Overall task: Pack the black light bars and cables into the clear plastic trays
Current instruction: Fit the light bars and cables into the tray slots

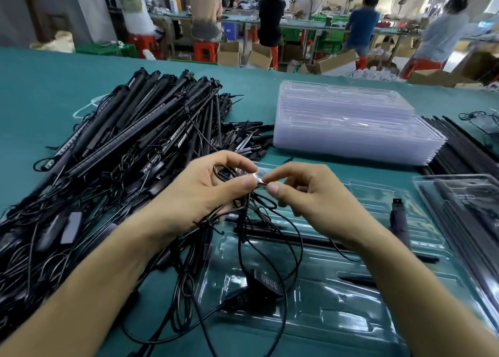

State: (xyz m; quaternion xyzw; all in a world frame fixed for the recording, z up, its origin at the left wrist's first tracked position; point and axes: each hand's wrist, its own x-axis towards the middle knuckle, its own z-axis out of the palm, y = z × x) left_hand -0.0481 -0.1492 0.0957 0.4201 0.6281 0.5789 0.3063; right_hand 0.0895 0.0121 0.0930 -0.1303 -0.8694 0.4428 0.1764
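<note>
L hand [205, 189] & R hand [305, 192] over clear plastic tray [337, 316], both pinching thin black cable [239, 248]; labels on black light bars [129, 130] too blurred.

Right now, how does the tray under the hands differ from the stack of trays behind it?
The near tray lies alone, flat on the table; the stack of trays is many piled together. The near tray already holds a black bar and a control box; the stack looks empty. The green table shows through the near tray; the stack looks milky. Both are clear moulded plastic.
</note>
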